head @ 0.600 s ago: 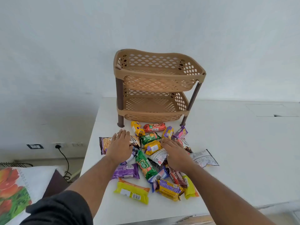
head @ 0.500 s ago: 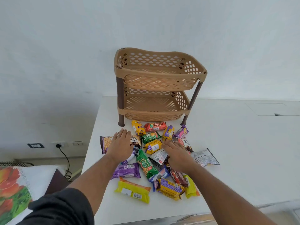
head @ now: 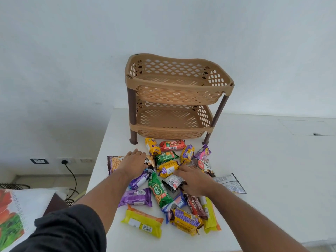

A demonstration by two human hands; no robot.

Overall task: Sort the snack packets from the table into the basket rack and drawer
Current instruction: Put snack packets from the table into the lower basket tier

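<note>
Change: right hand [head: 195,180] has slid slightly left across the snack packets [head: 168,169]; left hand [head: 133,163] unchanged. Both flat, fingers straight, gripping nothing. Packets heaped on table [head: 263,160] before 2-tier basket rack [head: 174,88]. Likely light, crinkly, slippery; pinch sealed ends.

Domestic room, most likely a bedroom or living space in a home. Evidence: plain white painted wall [head: 163,24] filling the upper half of the frame, no signage or equipment. White table [head: 263,160] at centre and right, pushed against that wall. Lower left of the frame: wall socket strip [head: 62,160] low on the wall with a black plug and cable [head: 71,177] trailing toward a tiled floor [head: 51,180]. Bottom left corner: fabric with a printed red and green pattern [head: 11,215], like bedding or a cushion. Household-type tan plastic basket rack [head: 174,99] at upper centre, retail snack packets [head: 163,182] heaped below it.
</note>
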